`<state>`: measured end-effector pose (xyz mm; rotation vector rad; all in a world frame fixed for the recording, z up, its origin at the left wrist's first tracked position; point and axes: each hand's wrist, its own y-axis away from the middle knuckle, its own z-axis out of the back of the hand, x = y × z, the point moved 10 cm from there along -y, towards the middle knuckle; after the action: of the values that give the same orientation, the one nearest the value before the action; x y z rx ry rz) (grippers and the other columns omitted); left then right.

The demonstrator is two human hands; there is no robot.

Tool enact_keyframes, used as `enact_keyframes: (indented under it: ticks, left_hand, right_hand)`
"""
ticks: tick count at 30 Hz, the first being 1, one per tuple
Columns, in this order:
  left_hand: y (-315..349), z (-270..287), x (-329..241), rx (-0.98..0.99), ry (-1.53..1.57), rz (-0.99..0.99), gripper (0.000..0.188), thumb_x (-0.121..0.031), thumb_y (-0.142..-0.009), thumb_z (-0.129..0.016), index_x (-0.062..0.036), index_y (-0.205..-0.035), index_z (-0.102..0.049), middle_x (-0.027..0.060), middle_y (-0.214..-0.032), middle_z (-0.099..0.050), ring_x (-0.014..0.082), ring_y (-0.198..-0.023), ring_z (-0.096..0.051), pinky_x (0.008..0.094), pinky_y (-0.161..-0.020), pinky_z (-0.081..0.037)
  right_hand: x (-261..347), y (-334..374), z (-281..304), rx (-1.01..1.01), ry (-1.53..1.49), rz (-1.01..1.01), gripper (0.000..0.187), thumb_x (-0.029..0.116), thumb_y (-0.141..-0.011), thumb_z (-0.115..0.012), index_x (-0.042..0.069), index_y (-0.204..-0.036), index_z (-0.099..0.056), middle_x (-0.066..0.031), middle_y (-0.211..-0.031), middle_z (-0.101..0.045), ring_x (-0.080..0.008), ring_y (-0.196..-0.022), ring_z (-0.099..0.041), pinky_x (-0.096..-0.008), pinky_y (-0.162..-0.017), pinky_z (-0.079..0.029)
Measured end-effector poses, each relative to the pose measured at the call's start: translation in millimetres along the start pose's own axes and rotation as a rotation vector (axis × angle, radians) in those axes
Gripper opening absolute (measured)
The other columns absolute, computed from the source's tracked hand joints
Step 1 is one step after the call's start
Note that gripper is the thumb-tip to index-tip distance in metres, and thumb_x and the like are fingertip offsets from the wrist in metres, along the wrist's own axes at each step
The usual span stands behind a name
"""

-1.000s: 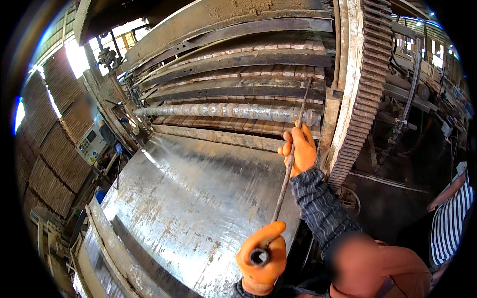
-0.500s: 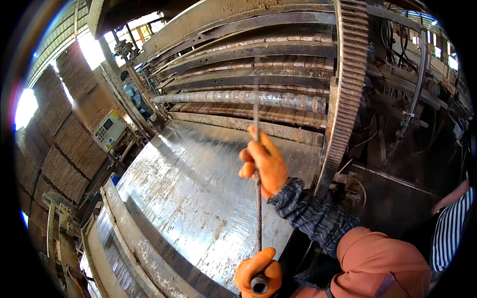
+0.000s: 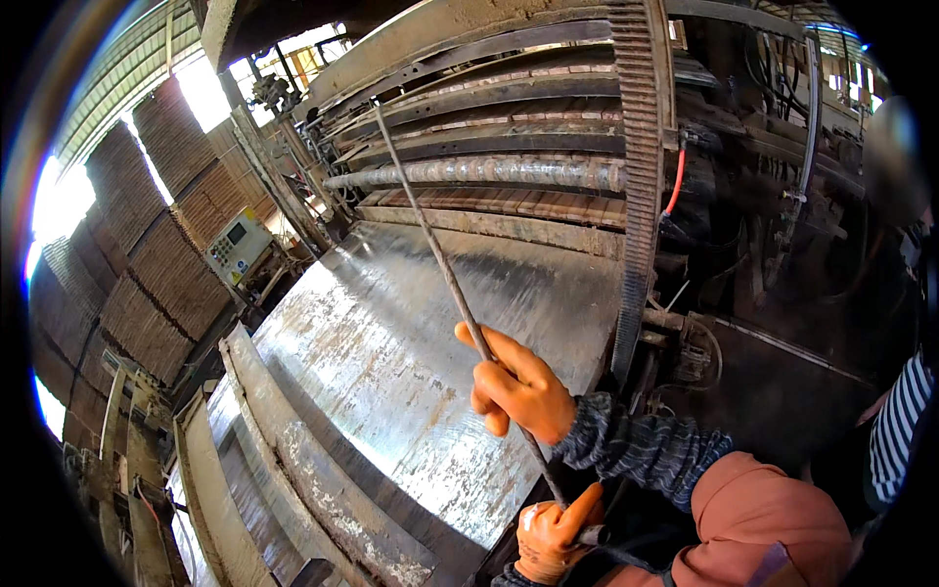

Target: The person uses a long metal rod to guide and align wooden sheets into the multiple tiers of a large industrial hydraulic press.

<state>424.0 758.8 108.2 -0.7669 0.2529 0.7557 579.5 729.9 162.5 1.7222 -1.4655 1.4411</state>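
A long thin metal rod (image 3: pixel 432 240) slants up and to the left across the view, its far tip in front of the slatted press. Both my hands, in orange gloves, are closed on it. My right hand (image 3: pixel 523 386) grips the rod partway along its length, the index finger stretched over it. Lower down, my left hand (image 3: pixel 553 538) holds the near end, where a short dark tube end sticks out beside the fingers. Beneath the rod lies a wide shiny metal plate (image 3: pixel 430 372), worn and stained; the rod appears to be above it.
Behind the plate rises a press with stacked horizontal platens (image 3: pixel 509 98) and a roller (image 3: pixel 489 173). A toothed upright rack (image 3: pixel 641 176) stands at its right. On the left are a control panel (image 3: pixel 238 247) and tall board stacks (image 3: pixel 161 186). A person in a striped garment (image 3: pixel 902 430) is at the right edge.
The rod has swung from nearly upright to leaning left. Both hands have moved right and lower, still gripping it. The view has turned slightly, and the person in front of the left uprights is hidden.
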Motion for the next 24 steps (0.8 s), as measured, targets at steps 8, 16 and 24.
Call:
enact_keyframes:
  ticks: [8, 16, 24]
  left_hand:
    - [48, -112, -7, 0.274, -0.143, 0.000, 0.029, -0.024, -0.073, -0.074, -0.0148, -0.100, -0.070, 0.0053, -0.070, -0.062, 0.0276, -0.068, -0.065, 0.0404, -0.058, -0.051]
    - [18, -180, -65, 0.223, -0.164, -0.163, 0.025, -0.016, -0.078, -0.065, -0.0195, -0.103, -0.066, 0.0052, -0.086, -0.065, 0.0271, -0.079, -0.066, 0.0385, -0.063, -0.053]
    - [-57, -319, -163, 0.361, -0.023, -0.272, 0.023, -0.013, -0.082, -0.061, -0.0185, -0.104, -0.062, 0.0055, -0.085, -0.065, 0.0294, -0.079, -0.066, 0.0399, -0.064, -0.053]
  right_hand:
    - [6, 110, -3, 0.220, -0.043, -0.070, 0.041, 0.020, -0.106, -0.039, -0.001, -0.141, -0.046, -0.0001, -0.058, -0.050, -0.0059, -0.045, -0.044, -0.0241, -0.045, -0.042]
    - [50, 202, 85, 0.200, -0.356, 0.126, 0.044, 0.022, -0.107, -0.041, -0.012, -0.135, -0.048, 0.0063, -0.053, -0.039, 0.0003, -0.045, -0.029, -0.0184, -0.042, -0.028]
    - [92, 290, 251, 0.141, -0.321, 0.271, 0.047, 0.022, -0.107, -0.034, -0.016, -0.126, -0.053, 0.0043, -0.050, -0.049, -0.0019, -0.040, -0.034, -0.0205, -0.040, -0.031]
